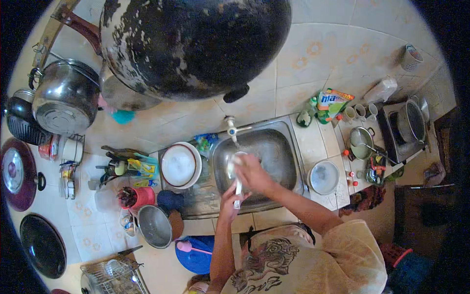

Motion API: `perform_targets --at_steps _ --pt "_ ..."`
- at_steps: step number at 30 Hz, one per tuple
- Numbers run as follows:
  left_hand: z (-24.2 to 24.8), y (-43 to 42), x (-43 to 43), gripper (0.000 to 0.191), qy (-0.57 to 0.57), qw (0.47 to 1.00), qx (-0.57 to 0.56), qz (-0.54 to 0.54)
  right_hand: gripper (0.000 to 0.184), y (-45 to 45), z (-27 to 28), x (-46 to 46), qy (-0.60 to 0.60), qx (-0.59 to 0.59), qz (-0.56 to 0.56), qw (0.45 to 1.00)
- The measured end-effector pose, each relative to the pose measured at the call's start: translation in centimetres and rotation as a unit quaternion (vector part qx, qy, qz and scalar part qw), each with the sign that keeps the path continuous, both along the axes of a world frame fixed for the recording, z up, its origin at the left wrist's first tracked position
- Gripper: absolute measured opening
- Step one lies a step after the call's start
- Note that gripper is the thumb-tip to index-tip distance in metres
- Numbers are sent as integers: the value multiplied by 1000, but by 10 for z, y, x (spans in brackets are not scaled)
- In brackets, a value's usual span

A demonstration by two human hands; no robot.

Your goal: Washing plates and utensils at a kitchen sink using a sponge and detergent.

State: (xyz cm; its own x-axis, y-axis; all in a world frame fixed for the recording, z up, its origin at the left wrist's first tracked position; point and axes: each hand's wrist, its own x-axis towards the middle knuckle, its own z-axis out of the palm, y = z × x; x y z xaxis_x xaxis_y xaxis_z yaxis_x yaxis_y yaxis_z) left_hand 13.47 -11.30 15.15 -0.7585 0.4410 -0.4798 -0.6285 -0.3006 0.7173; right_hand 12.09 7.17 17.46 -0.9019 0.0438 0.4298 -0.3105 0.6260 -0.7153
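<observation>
Over the stainless-steel sink [273, 143], my left hand [230, 204] grips the handle of a white utensil [238, 187], perhaps a ladle. Its upper end points toward the tap and is partly hidden. My right hand [253, 173], blurred, closes around that upper end; whether it also has a sponge or cloth in it cannot be made out. Just above my hands, the tap [231, 130] stands at the sink's back edge, its spout over the basin. On the drainboard to the left sit stacked white bowls [179, 165].
A large blackened wok [198, 47] hangs above the sink. A pale bowl [324, 178] and a detergent pouch [330, 104] stand on the right counter, near a stove [396, 128]. Left of the sink are a metal pot [155, 226] and a red container [144, 197].
</observation>
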Motion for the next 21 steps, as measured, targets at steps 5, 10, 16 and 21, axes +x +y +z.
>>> perform_targets --at_steps 5,10,16,21 --pt "-59 -27 -2 72 15 998 61 27 40 -27 6 12 31 -16 -7 999" --pt "47 30 13 62 2 991 128 43 33 12 3 -8 28 -27 -30 999" --pt "-18 -2 5 86 -4 992 97 76 30 -28 18 31 32 -69 53 996" --pt "7 17 4 86 50 989 135 15 30 -11 17 -6 -24 -127 -85 988"
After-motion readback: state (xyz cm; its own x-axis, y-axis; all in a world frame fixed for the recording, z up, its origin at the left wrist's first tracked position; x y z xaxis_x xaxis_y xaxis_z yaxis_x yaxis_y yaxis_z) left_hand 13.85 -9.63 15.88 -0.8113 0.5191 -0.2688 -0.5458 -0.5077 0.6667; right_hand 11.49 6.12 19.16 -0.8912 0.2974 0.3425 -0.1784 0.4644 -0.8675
